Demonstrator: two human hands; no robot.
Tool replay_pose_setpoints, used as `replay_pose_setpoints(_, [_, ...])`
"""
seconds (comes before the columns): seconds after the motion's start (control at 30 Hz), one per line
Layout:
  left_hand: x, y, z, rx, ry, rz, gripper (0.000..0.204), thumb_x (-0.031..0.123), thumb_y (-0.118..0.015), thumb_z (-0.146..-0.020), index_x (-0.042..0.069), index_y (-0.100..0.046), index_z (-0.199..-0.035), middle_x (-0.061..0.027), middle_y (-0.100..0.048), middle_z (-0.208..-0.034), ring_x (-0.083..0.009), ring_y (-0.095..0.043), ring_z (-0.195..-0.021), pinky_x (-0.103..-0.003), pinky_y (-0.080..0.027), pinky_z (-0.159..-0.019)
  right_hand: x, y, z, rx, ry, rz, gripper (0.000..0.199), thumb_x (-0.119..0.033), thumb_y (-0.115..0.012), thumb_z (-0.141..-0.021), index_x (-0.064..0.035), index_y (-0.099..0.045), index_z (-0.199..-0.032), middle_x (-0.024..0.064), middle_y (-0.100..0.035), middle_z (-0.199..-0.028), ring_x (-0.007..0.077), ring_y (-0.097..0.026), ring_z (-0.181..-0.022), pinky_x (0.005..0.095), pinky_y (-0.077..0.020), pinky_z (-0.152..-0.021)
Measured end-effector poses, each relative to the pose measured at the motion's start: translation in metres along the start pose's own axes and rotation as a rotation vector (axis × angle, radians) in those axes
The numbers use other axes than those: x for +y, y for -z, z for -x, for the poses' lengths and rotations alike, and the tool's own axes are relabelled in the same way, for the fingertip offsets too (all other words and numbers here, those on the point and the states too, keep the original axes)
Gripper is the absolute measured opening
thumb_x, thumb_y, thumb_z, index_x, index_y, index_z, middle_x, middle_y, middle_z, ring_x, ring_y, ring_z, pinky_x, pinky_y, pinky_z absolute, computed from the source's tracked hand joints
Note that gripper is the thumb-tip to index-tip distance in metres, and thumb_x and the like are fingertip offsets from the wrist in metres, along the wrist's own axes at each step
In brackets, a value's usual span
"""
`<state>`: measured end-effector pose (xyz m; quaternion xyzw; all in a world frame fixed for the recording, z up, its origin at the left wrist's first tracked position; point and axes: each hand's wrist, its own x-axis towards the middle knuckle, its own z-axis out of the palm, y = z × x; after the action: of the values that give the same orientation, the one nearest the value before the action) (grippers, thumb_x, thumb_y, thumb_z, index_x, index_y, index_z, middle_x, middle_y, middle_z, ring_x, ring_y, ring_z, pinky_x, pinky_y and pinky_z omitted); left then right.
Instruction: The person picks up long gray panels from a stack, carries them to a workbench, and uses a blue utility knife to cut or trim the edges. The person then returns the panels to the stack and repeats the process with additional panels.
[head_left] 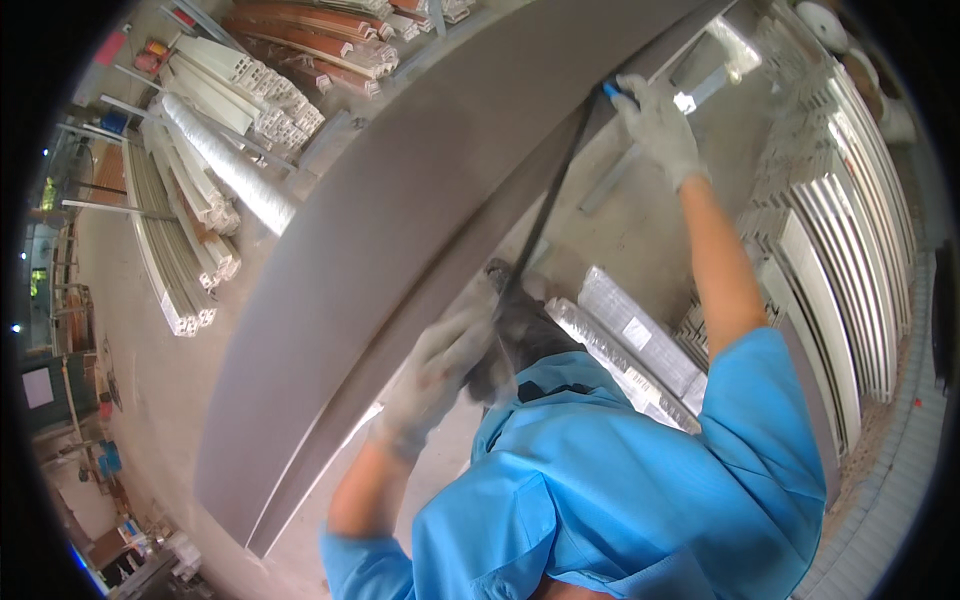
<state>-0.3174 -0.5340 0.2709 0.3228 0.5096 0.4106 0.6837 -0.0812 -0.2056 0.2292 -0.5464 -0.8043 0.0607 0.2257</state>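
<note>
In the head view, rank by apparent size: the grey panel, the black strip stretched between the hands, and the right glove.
1. grey panel, by far the largest.
2. black strip, long but thin.
3. right glove, smallest; its distance from the camera may shrink it.

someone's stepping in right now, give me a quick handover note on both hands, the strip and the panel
Left hand: gloved, closed around the near end of the black strip, close to the chest.
Right hand: gloved, arm stretched out, pinching the strip's far end at a small blue piece, against the edge of the long grey panel.
The strip runs taut between both hands along the panel's right edge.
Done: strip is lined up along the edge. Whether any of it is seated cannot be told.
Left: likely pressing it along the edge, judging by the hold.
Nearby: stacked white profiles on the right, wrapped bundles on the left.
</note>
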Motion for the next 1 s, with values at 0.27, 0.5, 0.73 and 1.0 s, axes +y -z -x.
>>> replay_pose_setpoints(0.27, [-0.067,0.005,0.184,0.266,0.077,-0.073,0.038,0.03,-0.066,-0.098,-0.007,-0.07,-0.105,-0.008,-0.068,-0.081,-0.0138,-0.064,-0.074,-0.026,-0.051,-0.069,-0.005,-0.002,0.001,-0.131,-0.132,0.068,0.043,-0.044,-0.049,-0.099,-0.019,-0.054,-0.134,0.0151,-0.066,-0.127,0.0364,-0.062,-0.119,0.046,-0.0479,-0.1])
replay_pose_setpoints(0.5, [-0.055,0.038,0.161,0.615,-0.328,-0.833,0.015,-0.006,-0.074,-0.078,-0.003,-0.067,-0.09,-0.008,-0.061,-0.072,-0.0133,-0.058,-0.067,-0.028,-0.048,-0.065,-0.006,0.0,-0.012,-0.169,-0.151,0.104,0.045,-0.045,-0.05,-0.099,-0.0195,-0.055,-0.135,0.0138,-0.065,-0.13,0.0361,-0.06,-0.121,0.0465,-0.048,-0.101])
replay_pose_setpoints(0.73, [-0.064,0.056,0.155,0.725,-0.28,-0.898,0.011,-0.004,-0.07,-0.081,-0.001,-0.059,-0.08,-0.0001,-0.047,-0.072,-0.0092,-0.043,-0.06,-0.025,-0.039,-0.059,-0.002,-0.003,-0.001,-0.15,-0.105,0.034,0.041,-0.042,-0.048,-0.101,-0.0186,-0.055,-0.134,0.0146,-0.068,-0.123,0.0351,-0.063,-0.117,0.0471,-0.0494,-0.097])
replay_pose_setpoints(1.0, [-0.059,0.063,0.177,0.627,-0.405,-0.118,0.048,0.044,-0.066,-0.097,-0.002,-0.064,-0.083,-0.0001,-0.052,-0.073,-0.0085,-0.046,-0.063,-0.024,-0.033,-0.056,0.013,0.006,-0.02,-0.055,-0.207,0.079,0.04,-0.039,-0.048,-0.1,-0.0183,-0.055,-0.134,0.0134,-0.068,-0.123,0.0352,-0.064,-0.115,0.0466,-0.0497,-0.097])
